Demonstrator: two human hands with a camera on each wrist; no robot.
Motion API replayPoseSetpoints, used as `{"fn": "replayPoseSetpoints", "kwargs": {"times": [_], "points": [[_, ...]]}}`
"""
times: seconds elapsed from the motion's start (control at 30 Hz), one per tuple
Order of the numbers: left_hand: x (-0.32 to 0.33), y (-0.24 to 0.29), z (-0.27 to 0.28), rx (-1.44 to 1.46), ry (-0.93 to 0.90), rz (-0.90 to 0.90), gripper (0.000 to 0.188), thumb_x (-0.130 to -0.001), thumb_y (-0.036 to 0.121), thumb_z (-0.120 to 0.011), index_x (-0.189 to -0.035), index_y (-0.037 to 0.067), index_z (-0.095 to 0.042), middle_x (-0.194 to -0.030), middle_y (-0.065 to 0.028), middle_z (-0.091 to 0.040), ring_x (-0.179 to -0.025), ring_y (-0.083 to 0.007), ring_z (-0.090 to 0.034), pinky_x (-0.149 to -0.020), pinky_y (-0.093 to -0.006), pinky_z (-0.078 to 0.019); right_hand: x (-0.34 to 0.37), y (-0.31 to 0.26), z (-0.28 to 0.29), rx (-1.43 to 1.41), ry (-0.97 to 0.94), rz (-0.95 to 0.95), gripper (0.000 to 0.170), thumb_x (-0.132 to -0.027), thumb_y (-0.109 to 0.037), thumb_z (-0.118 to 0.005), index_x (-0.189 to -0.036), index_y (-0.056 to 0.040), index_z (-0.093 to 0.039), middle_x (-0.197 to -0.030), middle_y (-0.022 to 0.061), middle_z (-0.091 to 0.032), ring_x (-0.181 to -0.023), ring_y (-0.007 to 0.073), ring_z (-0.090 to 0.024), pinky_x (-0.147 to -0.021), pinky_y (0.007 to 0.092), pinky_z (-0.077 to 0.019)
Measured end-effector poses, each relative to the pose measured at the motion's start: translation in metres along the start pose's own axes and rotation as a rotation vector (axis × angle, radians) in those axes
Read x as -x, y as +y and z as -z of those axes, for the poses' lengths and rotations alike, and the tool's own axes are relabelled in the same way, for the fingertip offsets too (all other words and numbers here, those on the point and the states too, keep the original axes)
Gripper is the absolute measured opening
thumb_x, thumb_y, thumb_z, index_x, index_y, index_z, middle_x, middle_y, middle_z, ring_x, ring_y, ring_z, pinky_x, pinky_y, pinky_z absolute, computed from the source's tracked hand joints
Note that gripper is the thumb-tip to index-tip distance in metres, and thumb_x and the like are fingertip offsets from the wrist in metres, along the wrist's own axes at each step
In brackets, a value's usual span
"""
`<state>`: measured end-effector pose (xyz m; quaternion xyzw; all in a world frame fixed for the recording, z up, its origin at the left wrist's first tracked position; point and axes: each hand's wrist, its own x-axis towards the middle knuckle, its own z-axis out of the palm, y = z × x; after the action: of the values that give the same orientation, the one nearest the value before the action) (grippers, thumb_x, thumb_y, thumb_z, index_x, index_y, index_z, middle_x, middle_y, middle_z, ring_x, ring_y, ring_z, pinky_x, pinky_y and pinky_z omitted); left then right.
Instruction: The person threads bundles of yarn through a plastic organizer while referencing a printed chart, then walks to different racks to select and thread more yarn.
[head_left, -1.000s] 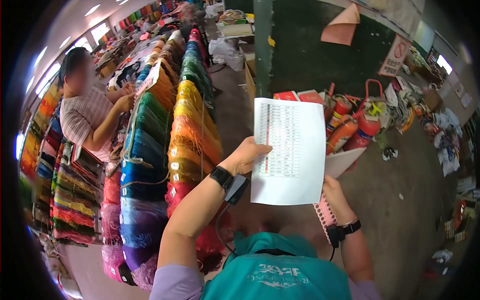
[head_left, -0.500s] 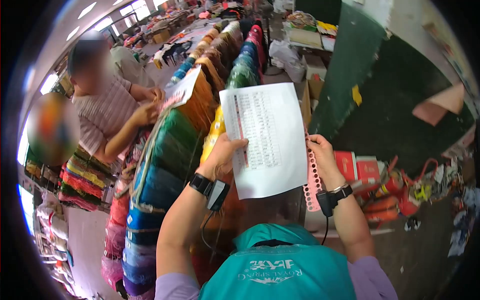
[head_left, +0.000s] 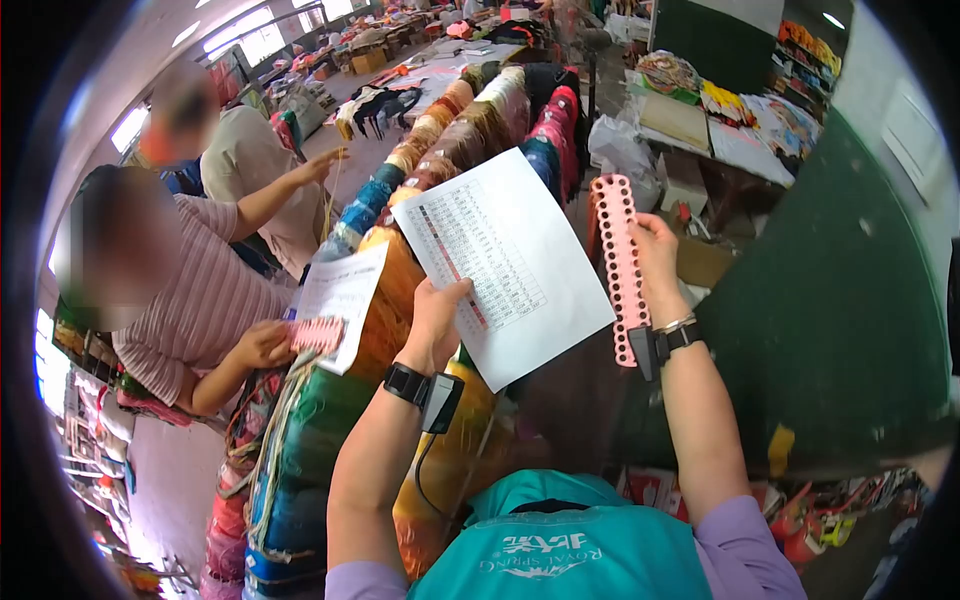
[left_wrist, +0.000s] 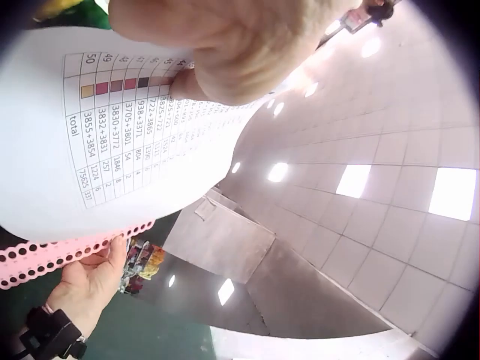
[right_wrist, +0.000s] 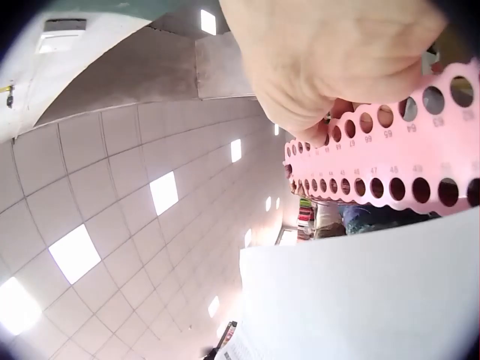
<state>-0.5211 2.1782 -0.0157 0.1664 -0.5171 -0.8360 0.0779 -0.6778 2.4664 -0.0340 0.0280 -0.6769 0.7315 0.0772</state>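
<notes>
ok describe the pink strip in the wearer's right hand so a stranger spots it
In the head view, find the big green panel on the right. Left of it, the right hand holds the pink strip. Unlike the sideways pink card further left, it runs nearly vertical.

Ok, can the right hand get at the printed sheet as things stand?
Probably not freely: the right hand holds the pink holed strip, which, in the head view, stands between it and the printed sheet.
</notes>
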Motion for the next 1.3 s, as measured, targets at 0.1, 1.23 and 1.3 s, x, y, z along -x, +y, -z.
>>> {"fn": "replayPoseSetpoints", "kwargs": {"times": [0.1,1.23,1.3], "points": [[-0.072,0.007,-0.011,0.047,0.032,-0.035,0.034,-0.094,-0.003,-0.052,-0.128,-0.008,-0.051,-0.123,-0.0194,-0.062,-0.107,-0.0287,-0.061,-0.094,-0.0467,-0.0496,-0.080,-0.017,-0.020,-0.063,0.005,0.050,0.016,-0.092,-0.007,-0.064,-0.106,-0.0006,-0.066,-0.083,-0.0002,-0.066,-0.069,0.0047,-0.058,-0.061,0.0204,-0.0453],[-0.305,0.000,-0.041,0.123,0.509,0.102,0.033,-0.096,0.017,-0.063,-0.123,-0.003,-0.058,-0.120,-0.0099,-0.066,-0.107,-0.0207,-0.064,-0.097,-0.0379,-0.0497,-0.562,0.140,-0.172,0.393,-0.224,0.416,0.005,-0.086,-0.008,-0.069,-0.088,-0.0035,-0.069,-0.081,0.0100,-0.065,-0.071,0.0200,-0.066,-0.067,0.0316,-0.0524],[-0.305,0.003,-0.043,0.140,0.505,0.104,0.034,-0.096,0.018,-0.064,-0.123,-0.002,-0.059,-0.121,-0.0100,-0.066,-0.108,-0.0210,-0.063,-0.098,-0.0384,-0.0494,-0.583,0.139,-0.158,0.511,-0.200,0.405,0.006,-0.085,-0.008,-0.070,-0.089,-0.0034,-0.069,-0.081,0.0090,-0.064,-0.070,0.0198,-0.065,-0.067,0.0308,-0.0518]]}}
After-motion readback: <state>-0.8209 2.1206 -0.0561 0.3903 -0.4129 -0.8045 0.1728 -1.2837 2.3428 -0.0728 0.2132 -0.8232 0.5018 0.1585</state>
